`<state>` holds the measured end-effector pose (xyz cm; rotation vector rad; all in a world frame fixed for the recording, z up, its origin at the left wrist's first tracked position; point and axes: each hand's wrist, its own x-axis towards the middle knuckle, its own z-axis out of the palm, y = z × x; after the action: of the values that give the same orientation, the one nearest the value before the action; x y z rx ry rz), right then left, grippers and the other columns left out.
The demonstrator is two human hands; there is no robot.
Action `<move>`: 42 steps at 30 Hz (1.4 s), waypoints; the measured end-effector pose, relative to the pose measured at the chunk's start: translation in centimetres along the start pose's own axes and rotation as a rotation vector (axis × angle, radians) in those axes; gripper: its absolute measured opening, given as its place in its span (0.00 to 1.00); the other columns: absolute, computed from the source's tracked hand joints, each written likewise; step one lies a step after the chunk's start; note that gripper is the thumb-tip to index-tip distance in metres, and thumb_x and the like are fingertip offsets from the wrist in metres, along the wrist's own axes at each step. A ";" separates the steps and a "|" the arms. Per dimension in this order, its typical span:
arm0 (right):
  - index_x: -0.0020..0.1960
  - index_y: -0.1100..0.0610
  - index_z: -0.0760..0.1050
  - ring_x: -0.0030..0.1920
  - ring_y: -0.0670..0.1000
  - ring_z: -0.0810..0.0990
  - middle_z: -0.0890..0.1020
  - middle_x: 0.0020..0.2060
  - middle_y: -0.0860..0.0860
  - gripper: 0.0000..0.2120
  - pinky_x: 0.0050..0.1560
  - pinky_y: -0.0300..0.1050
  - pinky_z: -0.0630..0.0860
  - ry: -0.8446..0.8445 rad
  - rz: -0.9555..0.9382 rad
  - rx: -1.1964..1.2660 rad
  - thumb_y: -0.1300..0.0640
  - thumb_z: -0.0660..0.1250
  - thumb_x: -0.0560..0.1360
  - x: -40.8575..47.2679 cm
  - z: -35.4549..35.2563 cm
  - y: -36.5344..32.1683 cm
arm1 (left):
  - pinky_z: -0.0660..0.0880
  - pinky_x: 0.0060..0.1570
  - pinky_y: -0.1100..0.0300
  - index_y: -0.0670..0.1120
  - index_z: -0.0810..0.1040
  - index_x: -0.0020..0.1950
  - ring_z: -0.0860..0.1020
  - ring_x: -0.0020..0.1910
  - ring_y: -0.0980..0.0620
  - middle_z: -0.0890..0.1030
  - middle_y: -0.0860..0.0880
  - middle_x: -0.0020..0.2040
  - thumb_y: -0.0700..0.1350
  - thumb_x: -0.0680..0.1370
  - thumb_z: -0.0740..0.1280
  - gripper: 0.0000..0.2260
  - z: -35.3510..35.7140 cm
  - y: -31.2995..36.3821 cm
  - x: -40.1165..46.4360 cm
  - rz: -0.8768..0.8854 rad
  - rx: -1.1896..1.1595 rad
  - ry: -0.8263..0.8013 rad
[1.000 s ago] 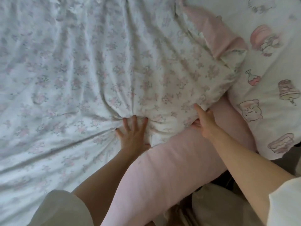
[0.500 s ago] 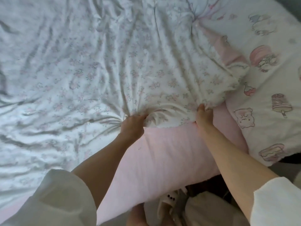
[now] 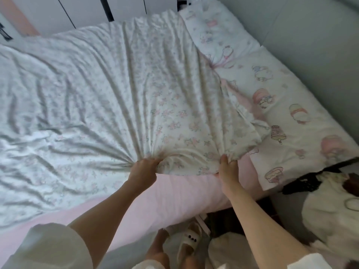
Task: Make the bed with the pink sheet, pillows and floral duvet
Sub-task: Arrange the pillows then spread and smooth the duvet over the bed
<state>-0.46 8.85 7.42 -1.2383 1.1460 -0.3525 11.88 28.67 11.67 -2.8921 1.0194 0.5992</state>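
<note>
**Technician A:** Fingers (image 3: 153,162) of the left hand (image 3: 142,171) are curled shut around a bunched fold of the floral duvet (image 3: 120,98). The right hand (image 3: 228,169) pinches the same near edge, thumb on top, close to the duvet's corner. Both hands hold fabric; neither is spread flat.

**Technician B:** Location of the duvet?

**Technician A:** It covers most of the bed, from the far end down to the near edge. Creases fan out from both grip points, which suggests the cloth is under tension. Below the held edge the pink sheet (image 3: 174,193) lies exposed over the side of the mattress.

**Technician B:** Step in hand?

**Technician A:** By judgement, positioning and smoothing the duvet. The sheet is on, and the pillows (image 3: 291,98) lie side by side at the right, against the grey headboard (image 3: 310,35). The duvet's corner overlaps the nearer pillow's edge.

**Technician B:** Next move?

**Technician A:** Probably an even pull toward the near side, then a release and a flat-hand pass to clear the wrinkles. Uneven tension would skew the top edge.

**Technician B:** Materials?

**Technician A:** The duvet is thin, soft, white cloth with a small pink flower print; it wrinkles readily. The sheet is plain, matte pink and fairly smooth. The pillows are white, puffy, printed with cartoon cakes and animals.
</note>
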 end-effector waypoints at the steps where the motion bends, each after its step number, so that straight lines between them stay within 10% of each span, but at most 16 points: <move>1: 0.74 0.58 0.59 0.65 0.55 0.73 0.73 0.65 0.55 0.22 0.67 0.47 0.70 -0.004 0.016 0.018 0.56 0.53 0.81 -1.1 -0.4 0.2 | 0.73 0.46 0.56 0.57 0.67 0.71 0.79 0.52 0.43 0.80 0.47 0.54 0.33 0.73 0.55 0.30 0.1 0.2 -0.8 -0.005 0.000 -0.011; 8: 0.70 0.55 0.64 0.62 0.55 0.75 0.75 0.63 0.53 0.19 0.65 0.58 0.72 0.001 0.204 0.072 0.54 0.57 0.80 -5.7 -4.0 4.9 | 0.72 0.60 0.50 0.53 0.64 0.73 0.74 0.62 0.42 0.76 0.46 0.63 0.31 0.73 0.56 0.31 4.2 0.6 -5.7 -0.027 -0.023 -0.151; 12: 0.68 0.60 0.63 0.40 0.54 0.77 0.76 0.43 0.59 0.17 0.47 0.52 0.79 0.065 0.340 0.041 0.66 0.54 0.79 -5.0 -5.6 5.4 | 0.49 0.69 0.32 0.58 0.48 0.77 0.49 0.77 0.41 0.52 0.46 0.78 0.39 0.77 0.60 0.34 6.9 0.8 -6.6 -0.048 -0.060 -0.369; 15: 0.71 0.58 0.59 0.35 0.51 0.70 0.73 0.42 0.58 0.23 0.53 0.57 0.77 0.073 0.404 -0.113 0.68 0.50 0.77 -4.3 -6.6 6.5 | 0.44 0.70 0.32 0.59 0.42 0.76 0.41 0.77 0.41 0.43 0.47 0.79 0.49 0.78 0.61 0.34 7.7 1.1 -6.4 -0.052 -0.055 -0.474; 27: 0.74 0.55 0.58 0.69 0.59 0.68 0.68 0.70 0.56 0.26 0.66 0.54 0.68 -0.069 0.081 -0.706 0.62 0.52 0.76 4.5 -4.9 7.5 | 0.46 0.72 0.36 0.56 0.43 0.77 0.38 0.76 0.40 0.38 0.47 0.78 0.53 0.80 0.57 0.31 10.8 4.1 2.6 0.011 -0.068 -0.425; 33: 0.77 0.55 0.50 0.75 0.63 0.52 0.52 0.76 0.60 0.31 0.72 0.62 0.57 -0.032 -0.331 -1.479 0.56 0.58 0.76 11.4 -6.0 6.4 | 0.43 0.71 0.33 0.58 0.39 0.76 0.33 0.75 0.40 0.34 0.48 0.77 0.59 0.78 0.58 0.34 11.4 7.9 9.6 0.221 0.081 -0.208; 42: 0.77 0.53 0.42 0.77 0.56 0.53 0.50 0.78 0.53 0.29 0.75 0.50 0.54 -0.157 0.088 -0.910 0.53 0.52 0.81 20.9 -8.5 8.6 | 0.44 0.68 0.30 0.58 0.36 0.75 0.29 0.73 0.41 0.32 0.49 0.77 0.63 0.77 0.56 0.36 14.4 9.7 15.6 0.297 0.186 -0.259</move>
<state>-1.29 -8.49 -9.34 -1.9431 1.2552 0.3857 12.08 13.74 -6.25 -2.4439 1.3882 0.8159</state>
